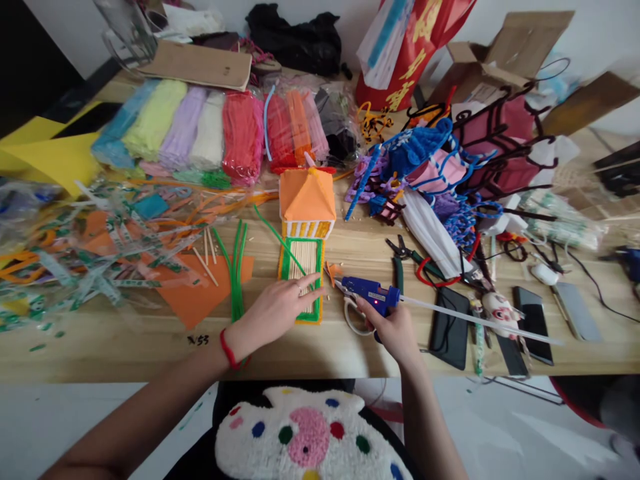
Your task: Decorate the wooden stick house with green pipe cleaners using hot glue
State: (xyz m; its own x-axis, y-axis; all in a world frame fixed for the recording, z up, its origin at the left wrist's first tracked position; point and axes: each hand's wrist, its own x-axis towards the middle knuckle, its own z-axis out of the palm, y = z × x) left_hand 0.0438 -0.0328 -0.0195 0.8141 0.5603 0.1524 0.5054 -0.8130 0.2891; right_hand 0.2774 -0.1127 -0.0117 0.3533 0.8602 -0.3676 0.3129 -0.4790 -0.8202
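My right hand [393, 327] grips a blue hot glue gun [371, 293] with a white glue stick [480, 320] jutting out behind it to the right; its nozzle points left toward a small craft house. The craft house [306, 220] has an orange paper roof and a stick base edged with green pipe cleaner. My left hand [277, 308] lies on the near end of that base, fingers stretched out flat and pressing down. A green pipe cleaner [280, 241] runs diagonally across the base. White-handled scissors [353, 319] lie under the glue gun.
Green pipe cleaners [236, 273] and orange paper [200, 293] lie left of the house. Bags of coloured pipe cleaners [200, 130] line the back. Pliers [406, 257], phones [450, 327] and pipe-cleaner crafts [450, 173] crowd the right. Plastic wrappers [75, 247] cover the left.
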